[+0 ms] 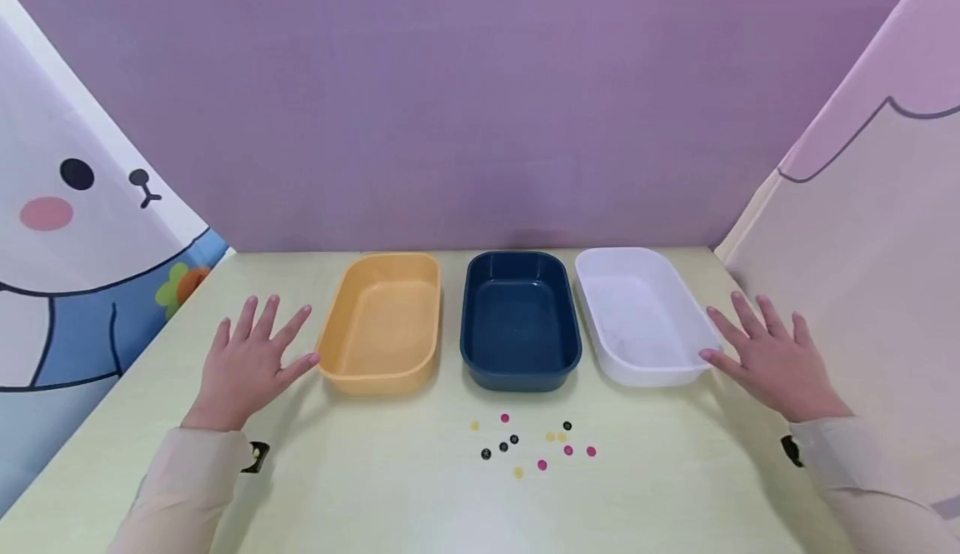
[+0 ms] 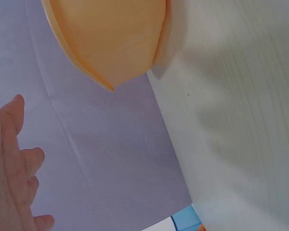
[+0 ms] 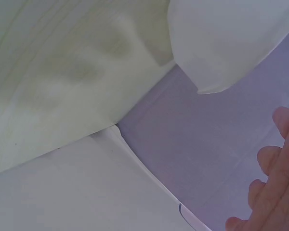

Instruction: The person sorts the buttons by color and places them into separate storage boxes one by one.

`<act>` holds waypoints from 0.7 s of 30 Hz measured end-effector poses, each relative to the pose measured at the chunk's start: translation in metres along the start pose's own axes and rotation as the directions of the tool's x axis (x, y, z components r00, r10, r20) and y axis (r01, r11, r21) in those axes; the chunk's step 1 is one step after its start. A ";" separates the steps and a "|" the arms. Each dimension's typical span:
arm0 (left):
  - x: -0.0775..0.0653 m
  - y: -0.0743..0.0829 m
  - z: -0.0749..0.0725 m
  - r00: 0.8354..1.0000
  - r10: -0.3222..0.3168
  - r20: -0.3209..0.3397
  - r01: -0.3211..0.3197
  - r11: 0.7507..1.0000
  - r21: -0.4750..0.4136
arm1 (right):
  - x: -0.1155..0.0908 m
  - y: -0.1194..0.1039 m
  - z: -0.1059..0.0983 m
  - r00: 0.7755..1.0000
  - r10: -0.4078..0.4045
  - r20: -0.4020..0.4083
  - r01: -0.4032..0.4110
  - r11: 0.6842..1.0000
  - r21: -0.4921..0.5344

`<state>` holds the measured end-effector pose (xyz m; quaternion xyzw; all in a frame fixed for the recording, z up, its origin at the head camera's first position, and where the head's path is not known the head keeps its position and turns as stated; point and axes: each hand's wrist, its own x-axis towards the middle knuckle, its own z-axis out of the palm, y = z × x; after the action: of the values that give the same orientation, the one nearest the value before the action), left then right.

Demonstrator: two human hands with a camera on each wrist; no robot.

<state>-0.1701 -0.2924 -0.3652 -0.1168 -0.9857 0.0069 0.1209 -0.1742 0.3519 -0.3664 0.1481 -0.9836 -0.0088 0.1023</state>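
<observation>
My left hand (image 1: 251, 362) is spread with straight fingers beside the yellow-orange tray (image 1: 386, 321), its thumb tip right at the tray's near left corner. It holds nothing. On the other side, my right hand (image 1: 780, 362) is spread as well and holds nothing; its thumb and index finger reach to the right side of the white tray (image 1: 637, 312). Between these two trays stands a dark blue tray (image 1: 521, 325). All three trays have bare insides. Small round buttons, black (image 1: 486, 454), pink (image 1: 542, 465) and yellow (image 1: 518, 472), lie scattered on the table in front of the blue tray.
The pale wood-grain table (image 1: 360, 479) ends at a purple cloth backdrop (image 1: 480, 121) behind the trays. A printed cloth with a cartoon animal (image 1: 75, 204) hangs on the left, and a pale cloth (image 1: 862, 271) bounds the right side.
</observation>
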 end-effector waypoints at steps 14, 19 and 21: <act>0.002 0.007 -0.006 0.995 -0.049 0.091 0.065 0.981 -0.182 | 0.008 -0.023 -0.011 0.986 -0.077 -0.147 0.108 0.971 0.214; -0.003 0.010 -0.002 0.957 -0.121 0.264 0.234 0.858 -0.457 | 0.008 -0.038 -0.014 0.971 -0.110 -0.212 0.175 0.932 0.318; -0.007 0.011 0.000 0.929 -0.142 0.341 0.322 0.763 -0.561 | 0.006 -0.043 -0.016 0.978 -0.097 -0.183 0.162 0.910 0.381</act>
<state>-0.1613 -0.2837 -0.3668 -0.0230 -0.9488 -0.3088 -0.0628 -0.1639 0.3089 -0.3519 0.2310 -0.9418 0.1943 0.1482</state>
